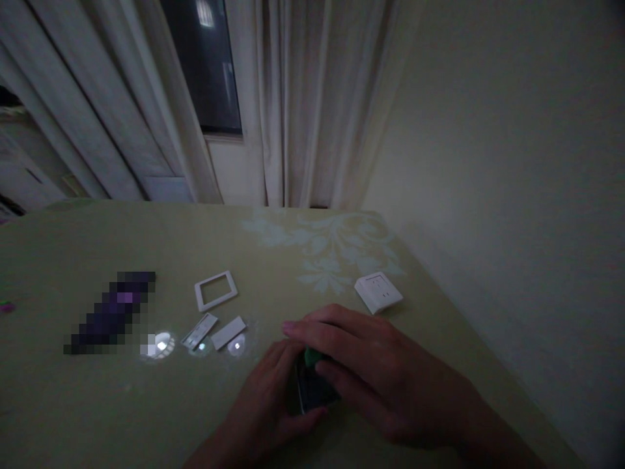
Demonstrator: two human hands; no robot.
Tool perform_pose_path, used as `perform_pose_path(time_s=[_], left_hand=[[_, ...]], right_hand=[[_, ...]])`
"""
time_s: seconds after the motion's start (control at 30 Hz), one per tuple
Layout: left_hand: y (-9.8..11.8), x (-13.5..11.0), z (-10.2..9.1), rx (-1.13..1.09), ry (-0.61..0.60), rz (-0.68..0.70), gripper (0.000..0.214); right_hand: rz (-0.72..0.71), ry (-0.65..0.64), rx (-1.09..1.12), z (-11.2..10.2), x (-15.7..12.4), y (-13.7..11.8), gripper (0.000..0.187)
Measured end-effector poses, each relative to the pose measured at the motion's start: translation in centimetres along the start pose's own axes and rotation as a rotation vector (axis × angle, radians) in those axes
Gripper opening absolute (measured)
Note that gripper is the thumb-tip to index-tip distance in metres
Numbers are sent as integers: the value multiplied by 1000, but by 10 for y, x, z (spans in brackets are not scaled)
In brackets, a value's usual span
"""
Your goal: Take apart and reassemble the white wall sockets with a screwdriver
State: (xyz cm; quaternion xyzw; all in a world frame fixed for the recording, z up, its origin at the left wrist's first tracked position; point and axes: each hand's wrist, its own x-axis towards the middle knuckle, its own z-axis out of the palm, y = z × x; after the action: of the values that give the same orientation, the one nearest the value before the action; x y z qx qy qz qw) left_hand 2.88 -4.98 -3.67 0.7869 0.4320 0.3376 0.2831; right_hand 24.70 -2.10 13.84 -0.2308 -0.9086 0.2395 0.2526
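Observation:
A dark rectangular piece with a thin pale edge (315, 387) is on or just above the near part of the table. My left hand (266, 394) grips it from the left, its thumb along the near side. Over the top of it, my right hand (385, 365) closes its fingers around a small green handle (312, 356). Most of that handle is hidden under the fingers, and its lower end does not show. The underside of the dark piece is also out of sight.
Beyond my right hand lies a white wall socket (379, 292). To the left are a white rectangular frame (216, 291) and two narrow white plates, one patterned (199, 331) and one plain (228, 333). A blurred dark item (112, 314) lies farther left. A wall (512, 195) borders the right table edge.

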Motion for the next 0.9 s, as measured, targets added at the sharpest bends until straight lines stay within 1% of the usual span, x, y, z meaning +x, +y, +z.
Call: perform_pose_path(time_s=[0.07,0.17,0.23,0.3,0.37,0.47,0.53,0.6,0.67,0.73,0.77,0.87,0.9], left_hand=[[-2,1,0,2,-21,-15,74],[-1,3,-1,6,-48,-25,68],[1,4,-2,1,-42,-25,63],[2,5,-3,1,-23,-21,56],[2,6,-3,3,-9,-14,52],[3,8,-2,-8,-9,-3,55],[4,9,-3,-16,-8,7,55],[5,9,-4,-11,-15,11,52],[6,10,-5,-3,-22,9,54],[5,11,-5,1,-26,4,61],[3,11,-5,-2,-26,7,65],[-1,14,-5,-28,-40,44,67],[-3,15,-5,-40,-45,57,66]], right_hand=[[19,-79,-18,-10,0,-6,43],[4,-170,-115,-18,9,-9,28],[-12,-189,-192,-21,18,-7,18],[-23,-179,-254,-22,25,-4,12],[-34,-164,-298,-22,29,-3,13],[-22,-173,-357,-19,29,-6,19],[46,-192,-456,-15,28,-10,27],[150,-216,-569,-10,28,-15,34],[242,-230,-631,-7,30,-17,39],[271,-229,-608,-8,34,-16,39],[248,-236,-563,-10,36,-15,35],[70,-310,-356,-22,41,-11,10],[13,-340,-287,-26,43,-10,6]])
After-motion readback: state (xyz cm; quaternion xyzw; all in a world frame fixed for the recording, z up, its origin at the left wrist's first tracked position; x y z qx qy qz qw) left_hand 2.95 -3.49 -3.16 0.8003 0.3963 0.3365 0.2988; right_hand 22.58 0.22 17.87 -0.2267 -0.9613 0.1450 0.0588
